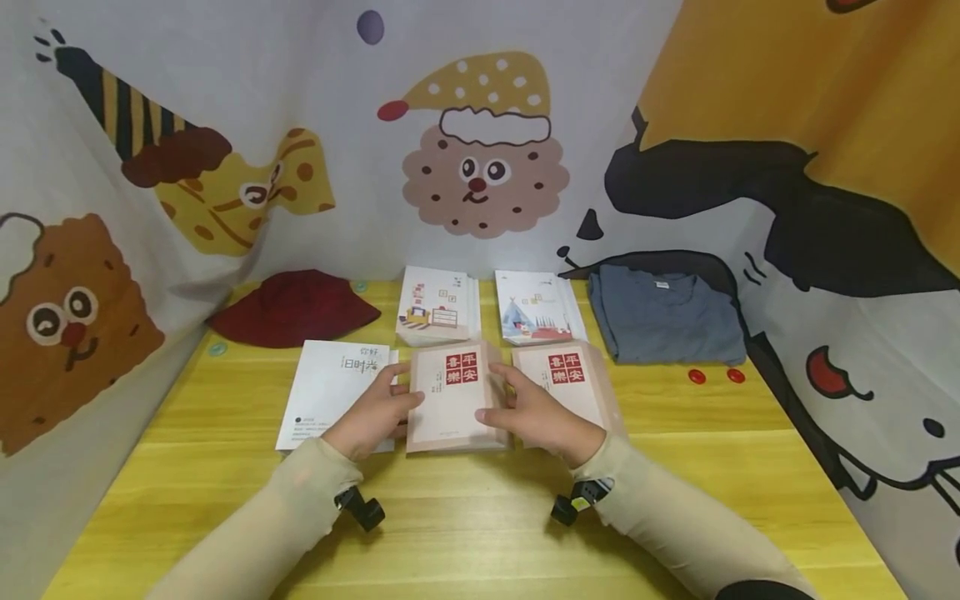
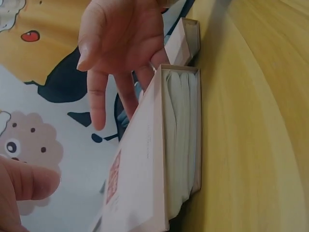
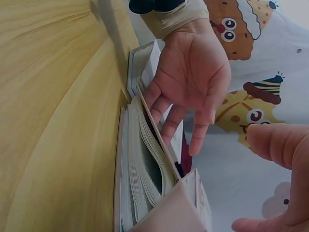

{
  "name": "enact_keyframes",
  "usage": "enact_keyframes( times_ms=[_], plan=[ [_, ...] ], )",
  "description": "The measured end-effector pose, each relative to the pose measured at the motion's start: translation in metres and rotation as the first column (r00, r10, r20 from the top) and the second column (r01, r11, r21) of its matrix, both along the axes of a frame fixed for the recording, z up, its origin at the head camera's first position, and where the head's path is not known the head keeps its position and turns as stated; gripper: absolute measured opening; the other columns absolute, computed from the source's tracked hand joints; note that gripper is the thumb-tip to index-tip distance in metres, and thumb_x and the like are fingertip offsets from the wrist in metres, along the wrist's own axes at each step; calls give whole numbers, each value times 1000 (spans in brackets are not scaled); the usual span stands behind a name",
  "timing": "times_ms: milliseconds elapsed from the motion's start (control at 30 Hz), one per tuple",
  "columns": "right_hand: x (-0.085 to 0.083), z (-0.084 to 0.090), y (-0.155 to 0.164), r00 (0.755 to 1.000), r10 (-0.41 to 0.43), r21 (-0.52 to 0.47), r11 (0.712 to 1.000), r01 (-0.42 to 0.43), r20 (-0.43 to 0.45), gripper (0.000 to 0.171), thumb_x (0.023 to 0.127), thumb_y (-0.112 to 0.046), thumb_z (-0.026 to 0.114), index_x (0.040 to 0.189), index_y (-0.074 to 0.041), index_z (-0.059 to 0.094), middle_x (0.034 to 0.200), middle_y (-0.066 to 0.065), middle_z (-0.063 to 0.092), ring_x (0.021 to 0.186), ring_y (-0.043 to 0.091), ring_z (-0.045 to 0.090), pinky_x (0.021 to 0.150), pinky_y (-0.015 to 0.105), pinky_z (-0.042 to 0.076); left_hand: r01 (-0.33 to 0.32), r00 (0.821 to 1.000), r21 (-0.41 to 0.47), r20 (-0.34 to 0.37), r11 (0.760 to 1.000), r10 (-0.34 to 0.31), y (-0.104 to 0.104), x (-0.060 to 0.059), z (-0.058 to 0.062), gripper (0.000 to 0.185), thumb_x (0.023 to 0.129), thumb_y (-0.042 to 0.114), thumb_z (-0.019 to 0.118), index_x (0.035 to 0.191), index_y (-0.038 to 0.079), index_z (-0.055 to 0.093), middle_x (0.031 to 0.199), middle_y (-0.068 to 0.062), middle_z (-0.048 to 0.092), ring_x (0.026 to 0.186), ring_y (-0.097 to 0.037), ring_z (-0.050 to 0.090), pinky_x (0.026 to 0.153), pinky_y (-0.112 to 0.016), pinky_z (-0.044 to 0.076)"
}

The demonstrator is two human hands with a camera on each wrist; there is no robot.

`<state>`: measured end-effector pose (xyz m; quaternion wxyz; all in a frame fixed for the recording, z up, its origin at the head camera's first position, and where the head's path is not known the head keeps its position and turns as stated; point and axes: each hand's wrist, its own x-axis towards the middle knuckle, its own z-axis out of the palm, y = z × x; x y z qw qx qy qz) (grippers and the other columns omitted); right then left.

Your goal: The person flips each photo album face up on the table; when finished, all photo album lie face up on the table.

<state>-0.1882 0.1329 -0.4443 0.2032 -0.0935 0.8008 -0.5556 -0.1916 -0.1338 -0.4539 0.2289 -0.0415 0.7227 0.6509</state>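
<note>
In the head view a pink book (image 1: 442, 404) with red square characters lies on the table between both hands. My left hand (image 1: 377, 410) is at its left edge, thumb over the cover. On the opposite side my right hand (image 1: 542, 410) has its thumb over the cover's right part. The right wrist view shows the left hand (image 3: 190, 77) with loosely extended fingers beside the cover. Straight, spread fingers also show on the right hand (image 2: 123, 43) in the left wrist view. Pages (image 2: 181, 135) are visible at the book's near end. A second pink book (image 1: 577, 392) lies partly under the right hand.
A white book (image 1: 322, 392) lies left of the pink ones. Behind stand two illustrated book stacks (image 1: 435, 304) (image 1: 534, 308). A dark red hat (image 1: 292, 308) is back left, a folded grey-blue shirt (image 1: 667, 312) back right. Red discs (image 1: 697, 377) and green discs (image 1: 217, 349) dot the table.
</note>
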Motion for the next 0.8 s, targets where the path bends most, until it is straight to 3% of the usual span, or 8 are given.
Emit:
enact_keyframes(
  times_ms=[167, 300, 400, 600, 800],
  plan=[
    [-1, -1, 0, 1000, -9, 26, 1000, 10, -11, 90, 95, -22, 80, 167, -11, 27, 171, 28, 20, 148, 56, 36, 116, 62, 41, 8, 1000, -21, -11, 1000, -8, 7, -4, -4, 75, 107, 15, 54, 167, 7, 11, 171, -28, 15, 150, -48, 35, 108, -56, 52],
    [-3, -1, 0, 1000, -1, 51, 999, 2, -25, 91, 95, -25, 80, 167, -12, 27, 173, 25, 18, 150, 55, 33, 120, 63, 35, 6, 999, -46, -42, 999, -8, 13, -7, -7, 76, 104, 13, 56, 167, 5, 13, 174, -25, 7, 158, -47, 19, 125, -61, 29],
    [-4, -1, -1, 999, 7, 58, 998, -5, -33, 92, 95, -26, 80, 167, -11, 26, 173, 24, 18, 152, 54, 30, 123, 63, 30, -12, 999, -34, -43, 999, 10, 16, -8, -7, 76, 102, 10, 56, 166, 6, 15, 173, -26, 7, 158, -45, 16, 128, -59, 21],
    [-3, -1, -1, 999, 10, 81, 997, -6, -44, 92, 95, -27, 80, 167, -11, 26, 172, 25, 20, 152, 53, 31, 123, 63, 31, -49, 999, -3, -16, 999, 49, 18, -10, -8, 75, 101, 5, 54, 166, 7, 16, 173, -26, 5, 158, -46, 14, 128, -60, 21],
    [-2, -1, -2, 999, 6, 80, 997, -2, -44, 93, 94, -27, 80, 167, -11, 25, 173, 25, 20, 151, 54, 32, 122, 64, 32, -73, 994, -99, -83, 992, 65, 22, -8, -9, 77, 98, 7, 58, 165, 2, 20, 174, -25, 10, 160, -42, 12, 130, -59, 14]
  ],
)
